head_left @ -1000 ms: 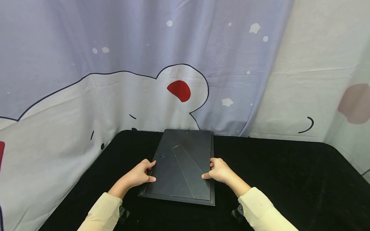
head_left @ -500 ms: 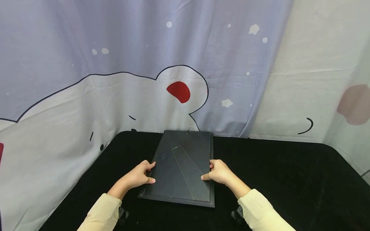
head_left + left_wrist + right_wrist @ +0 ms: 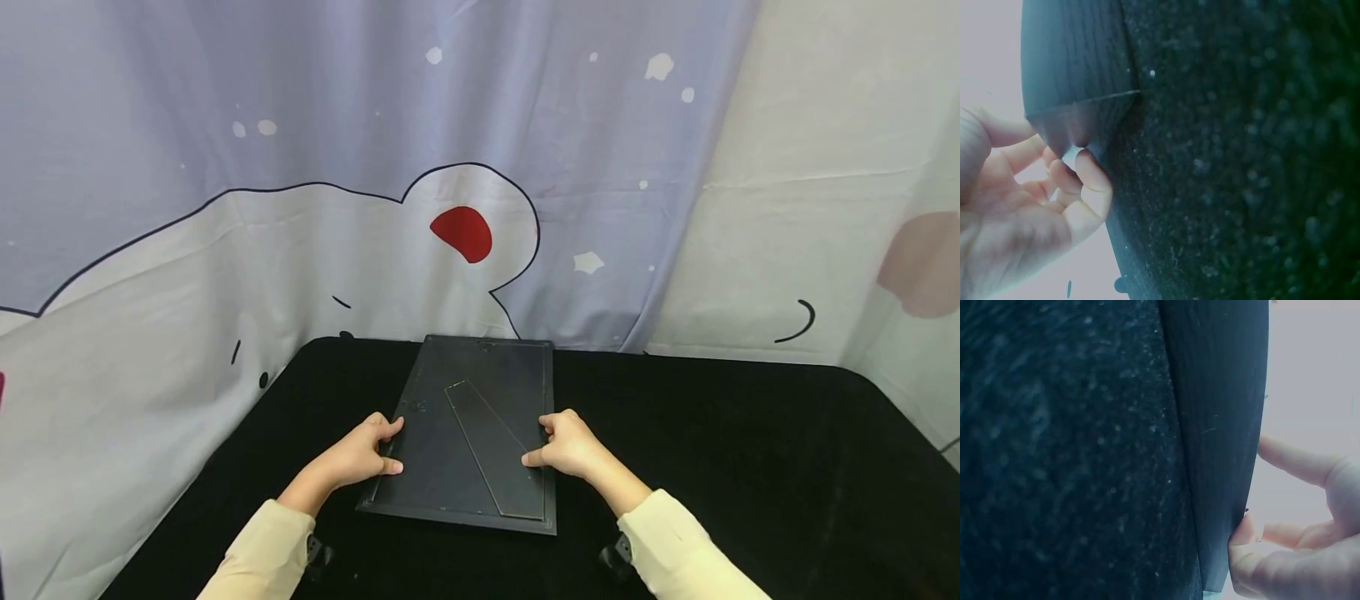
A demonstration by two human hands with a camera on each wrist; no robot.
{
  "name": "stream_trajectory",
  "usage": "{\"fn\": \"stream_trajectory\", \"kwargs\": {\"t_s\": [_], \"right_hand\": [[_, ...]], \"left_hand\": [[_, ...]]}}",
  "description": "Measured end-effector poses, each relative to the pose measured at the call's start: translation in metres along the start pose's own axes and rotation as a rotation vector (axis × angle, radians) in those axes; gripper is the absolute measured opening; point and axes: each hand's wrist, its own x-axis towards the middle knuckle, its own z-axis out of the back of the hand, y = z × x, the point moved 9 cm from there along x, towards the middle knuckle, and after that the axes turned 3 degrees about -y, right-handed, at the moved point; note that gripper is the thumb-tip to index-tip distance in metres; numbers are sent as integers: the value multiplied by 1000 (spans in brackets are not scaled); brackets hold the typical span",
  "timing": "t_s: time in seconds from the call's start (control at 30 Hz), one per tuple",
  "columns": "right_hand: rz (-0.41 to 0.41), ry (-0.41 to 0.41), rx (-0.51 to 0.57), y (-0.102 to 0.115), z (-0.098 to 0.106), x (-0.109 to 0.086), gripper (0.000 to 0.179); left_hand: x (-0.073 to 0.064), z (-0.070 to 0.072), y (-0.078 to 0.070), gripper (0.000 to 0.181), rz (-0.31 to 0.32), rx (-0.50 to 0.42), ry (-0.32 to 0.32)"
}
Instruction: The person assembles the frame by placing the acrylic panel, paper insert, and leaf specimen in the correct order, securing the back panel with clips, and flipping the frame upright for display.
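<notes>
By the far edge of the worktop [image 3: 712,450], we had the dark frame [image 3: 450,442] lying lengthwise from near to far; our left hand [image 3: 360,451] and right hand [image 3: 572,446], equally close, grasped its opposite long sides, thumbs on top.

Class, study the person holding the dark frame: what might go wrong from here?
The dark frame is gripped only at its sides, so it might shift if the left grip or right grip loosens.
Its far end seems near the curtain; pushing forward might bump it.
The right thumb lies by the outlined strip and might snag it.
</notes>
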Motion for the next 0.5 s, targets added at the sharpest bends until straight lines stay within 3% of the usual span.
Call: {"fn": "stream_trajectory", "kwargs": {"t_s": [0.23,0.5], "right_hand": [[12,1,-25,1,0,0,71],[23,62,-68,-2,-4,-1,74]], "left_hand": [[-1,0,-1,75,12,13,4],[3,1,-1,75,18,108,39]]}}
